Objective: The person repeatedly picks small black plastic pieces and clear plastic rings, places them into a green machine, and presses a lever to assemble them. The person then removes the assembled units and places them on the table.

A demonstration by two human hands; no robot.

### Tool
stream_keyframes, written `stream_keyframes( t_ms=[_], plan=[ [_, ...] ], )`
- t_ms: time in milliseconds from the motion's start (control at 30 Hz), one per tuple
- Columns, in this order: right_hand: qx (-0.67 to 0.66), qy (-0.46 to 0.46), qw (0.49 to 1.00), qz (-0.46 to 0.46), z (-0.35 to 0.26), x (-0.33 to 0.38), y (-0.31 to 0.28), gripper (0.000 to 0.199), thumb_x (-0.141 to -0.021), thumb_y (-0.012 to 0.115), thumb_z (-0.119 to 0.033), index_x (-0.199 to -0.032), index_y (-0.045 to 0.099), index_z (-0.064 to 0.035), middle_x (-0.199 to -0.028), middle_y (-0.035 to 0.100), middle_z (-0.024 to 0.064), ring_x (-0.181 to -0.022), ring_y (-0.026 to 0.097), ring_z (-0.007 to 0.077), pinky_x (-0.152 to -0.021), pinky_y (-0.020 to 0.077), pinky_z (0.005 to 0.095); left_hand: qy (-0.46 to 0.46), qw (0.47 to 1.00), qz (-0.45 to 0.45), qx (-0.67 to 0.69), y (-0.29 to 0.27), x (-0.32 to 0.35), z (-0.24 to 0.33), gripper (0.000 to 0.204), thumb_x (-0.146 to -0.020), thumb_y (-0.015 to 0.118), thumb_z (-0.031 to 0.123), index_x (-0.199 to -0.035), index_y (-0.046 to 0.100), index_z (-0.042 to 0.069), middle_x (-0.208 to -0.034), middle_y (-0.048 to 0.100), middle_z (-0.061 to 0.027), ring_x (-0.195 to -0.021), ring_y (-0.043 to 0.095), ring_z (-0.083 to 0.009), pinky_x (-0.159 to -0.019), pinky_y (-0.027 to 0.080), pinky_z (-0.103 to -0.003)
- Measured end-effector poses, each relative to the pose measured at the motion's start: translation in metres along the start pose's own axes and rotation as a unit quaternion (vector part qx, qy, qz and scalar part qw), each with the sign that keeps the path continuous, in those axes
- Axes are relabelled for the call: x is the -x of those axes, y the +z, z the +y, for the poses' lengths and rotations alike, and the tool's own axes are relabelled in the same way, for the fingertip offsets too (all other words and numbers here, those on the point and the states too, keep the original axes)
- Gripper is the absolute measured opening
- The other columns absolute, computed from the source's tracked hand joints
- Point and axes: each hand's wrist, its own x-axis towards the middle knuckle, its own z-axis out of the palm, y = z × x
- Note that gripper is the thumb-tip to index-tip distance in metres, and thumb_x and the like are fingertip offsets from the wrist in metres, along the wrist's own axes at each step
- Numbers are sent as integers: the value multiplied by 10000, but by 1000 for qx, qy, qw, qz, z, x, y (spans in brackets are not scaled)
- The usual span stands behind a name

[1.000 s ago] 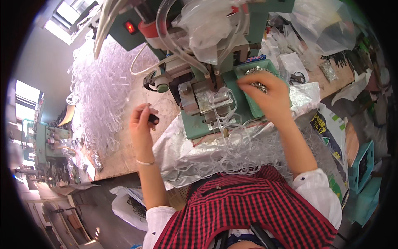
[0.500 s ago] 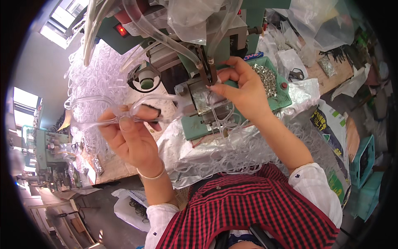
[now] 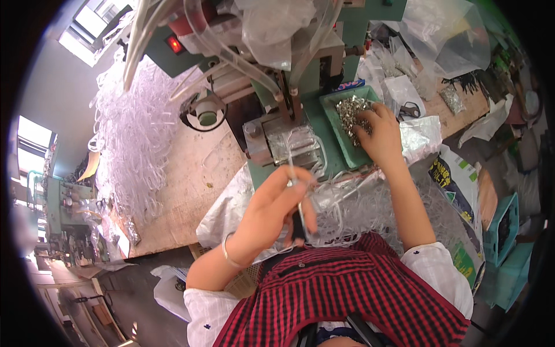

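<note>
- So the left hand (image 3: 277, 202) is up just in front of the green press (image 3: 315, 81), forearm slanting in toward it, wrist bent, fingers curled inward.
- Thumb and forefinger are close together at a clear strand (image 3: 292, 170). It's kinda blurry, so can't tell if they've really got a grip. Something black (image 3: 298, 225) sits by the lower fingers.
- Right hand (image 3: 381, 136) is over on the press's right side, forearm nearly straight up, palm down, fingers half bent.
- Those fingertips are dug into the shiny metal bits (image 3: 351, 113) in the green tray (image 3: 351, 157) beside the press. Can't tell if any are pinched.
- A clear tube loop (image 3: 321, 153) hangs at the front of the press.
- Huge heap of clear loops (image 3: 130, 133) left of the press, plus another tangle (image 3: 370, 202) in front of it.
</note>
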Motion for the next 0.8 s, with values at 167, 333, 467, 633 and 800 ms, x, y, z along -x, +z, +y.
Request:
stream_keyframes(
  t_ms=[167,333,467,633,800],
  plan=[
    [-11,-13,999,42,18,12,13,151,-732,774,-115,-872,726,-87,-1141,661,141,-1140,613,367,-936,502,455,-11,997,32,75,3,-25,-8,308,-1058,467,307,-1212,533,48,-646,644,-138,-368,497,-153,-319,360,-241],
    [-4,-90,995,33,-1,-1,26,169,-775,728,-103,-938,687,-86,-1175,656,117,-1187,597,331,-891,504,447,-1,997,14,81,0,-26,-11,340,-1061,469,329,-1223,536,37,-698,659,-139,-438,570,-157,-330,387,-245],
    [74,-123,990,-10,-7,-17,36,187,-812,669,-79,-997,645,-71,-1143,673,99,-1150,614,288,-826,505,432,48,995,-18,84,-9,-19,-33,386,-1069,467,373,-1219,538,25,-757,672,-131,-525,633,-161,-367,442,-239],
    [-117,94,988,30,0,7,1,101,-858,677,-66,-957,670,-46,-887,716,111,-859,699,294,-769,533,374,425,725,311,-444,-63,28,-69,110,-966,632,51,-1059,640,-9,-957,697,-99,-822,669,-164,-671,538,-260],
    [-192,107,976,8,-12,4,-4,127,-882,677,-48,-1004,711,-35,-947,734,129,-874,708,245,-810,535,320,417,697,506,-290,-154,26,-11,221,-891,659,-68,-1102,674,-5,-1039,652,-116,-880,661,-185,-669,532,-249]
  ],
)
